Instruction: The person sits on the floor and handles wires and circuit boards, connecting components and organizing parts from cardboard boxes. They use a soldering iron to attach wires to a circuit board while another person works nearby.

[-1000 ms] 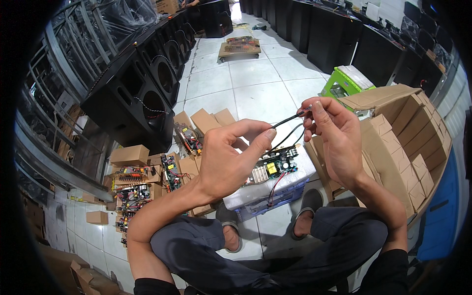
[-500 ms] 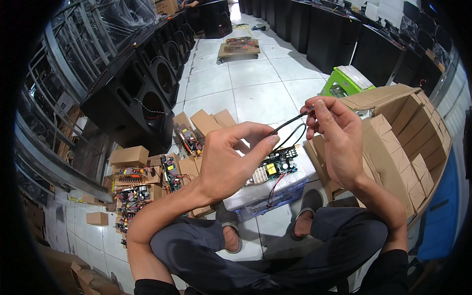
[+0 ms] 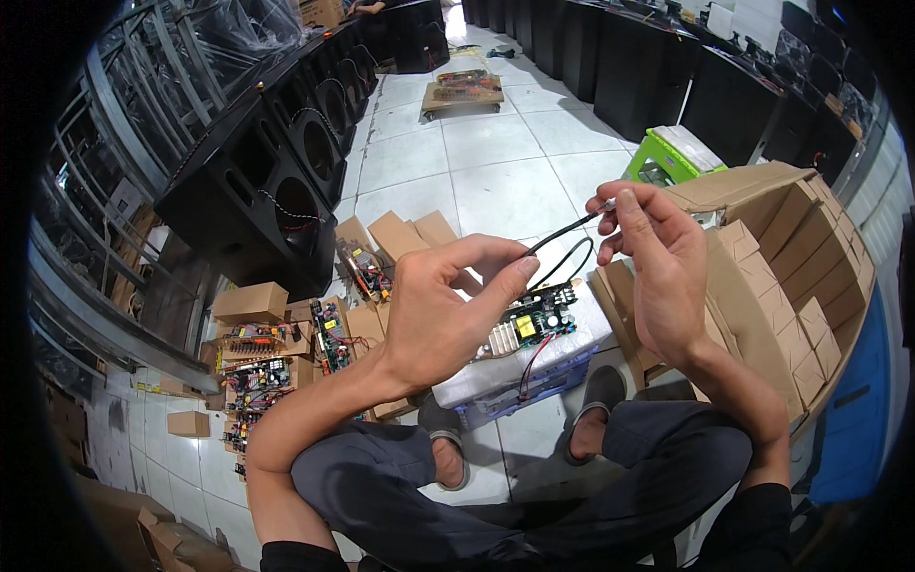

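Note:
Between my hands runs a black cable [image 3: 564, 232], lifted above a circuit board [image 3: 538, 319]. My left hand [image 3: 440, 310] pinches it between thumb and forefinger. At its far end, my right hand [image 3: 658, 257] grips a small pale tip with thumb and fingers. A loop of the cable curls below and drops toward the board. The board, with a yellow-labelled part, a silver heatsink and red and black wires, lies on a white foam-topped blue stool [image 3: 524, 386] in front of my feet. My left hand hides part of the board.
Several circuit boards [image 3: 255, 381] on cardboard boxes lie at the left. Black speaker cabinets [image 3: 257, 181] line the left side. A large carton [image 3: 762, 276] of small boxes stands at my right, by a green stool [image 3: 672, 157]. A wheeled board [image 3: 462, 95] is farther off.
My right hand has shifted slightly, and its end of the cable now shows a pale tip between the fingers. The left hand stays about where it was.

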Demonstrator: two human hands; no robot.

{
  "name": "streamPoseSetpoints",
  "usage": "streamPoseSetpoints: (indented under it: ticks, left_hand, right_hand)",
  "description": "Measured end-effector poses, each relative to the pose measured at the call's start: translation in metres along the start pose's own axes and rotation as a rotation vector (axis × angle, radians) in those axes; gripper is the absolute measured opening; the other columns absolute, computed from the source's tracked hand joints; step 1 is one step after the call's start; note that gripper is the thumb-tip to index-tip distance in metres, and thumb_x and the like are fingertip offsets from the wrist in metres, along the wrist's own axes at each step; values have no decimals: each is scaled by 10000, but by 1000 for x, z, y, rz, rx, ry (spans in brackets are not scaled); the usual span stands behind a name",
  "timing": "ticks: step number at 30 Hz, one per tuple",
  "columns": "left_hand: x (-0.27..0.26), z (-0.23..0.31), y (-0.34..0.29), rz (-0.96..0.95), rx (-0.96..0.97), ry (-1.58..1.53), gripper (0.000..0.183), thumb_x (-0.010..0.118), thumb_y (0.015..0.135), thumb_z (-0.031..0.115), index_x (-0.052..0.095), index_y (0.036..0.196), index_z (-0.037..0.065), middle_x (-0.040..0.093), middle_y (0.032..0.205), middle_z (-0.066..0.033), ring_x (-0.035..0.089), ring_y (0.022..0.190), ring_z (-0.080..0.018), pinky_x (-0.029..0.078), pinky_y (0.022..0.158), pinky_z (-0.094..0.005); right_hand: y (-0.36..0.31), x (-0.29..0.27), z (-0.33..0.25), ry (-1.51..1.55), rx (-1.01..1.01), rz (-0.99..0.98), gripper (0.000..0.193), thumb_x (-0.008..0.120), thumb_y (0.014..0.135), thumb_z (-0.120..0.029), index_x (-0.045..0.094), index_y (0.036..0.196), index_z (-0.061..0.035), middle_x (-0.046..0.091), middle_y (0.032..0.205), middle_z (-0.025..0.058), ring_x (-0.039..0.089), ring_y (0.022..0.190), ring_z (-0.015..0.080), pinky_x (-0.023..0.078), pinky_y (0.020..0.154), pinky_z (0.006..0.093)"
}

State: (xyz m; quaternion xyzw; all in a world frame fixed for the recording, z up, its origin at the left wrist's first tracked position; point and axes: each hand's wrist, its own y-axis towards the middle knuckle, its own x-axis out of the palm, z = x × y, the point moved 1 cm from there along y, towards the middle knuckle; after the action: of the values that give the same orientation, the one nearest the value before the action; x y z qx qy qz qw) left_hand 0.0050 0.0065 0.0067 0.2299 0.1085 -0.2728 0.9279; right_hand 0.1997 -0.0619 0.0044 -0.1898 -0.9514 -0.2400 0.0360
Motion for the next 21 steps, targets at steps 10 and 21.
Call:
streamPoseSetpoints:
  ticks: [10,21]
  left_hand:
    - [-1,-3,0,53,69,-17,188,710,926,120,744,1012,-44,739,793,-93,660,675,-77,510,570,-227]
    - [0,-1,-1,51,124,23,150,744,893,84,758,982,-36,750,816,-93,672,704,-82,519,612,-222]
  right_hand:
    - [0,0,-2,-76,-24,29,288,562,1044,-206,625,1181,40,662,1071,106,556,899,88,482,718,233]
    - [1,1,1,-4,54,-29,312,598,1034,-233,636,1120,64,691,981,86,553,813,70,478,692,215]
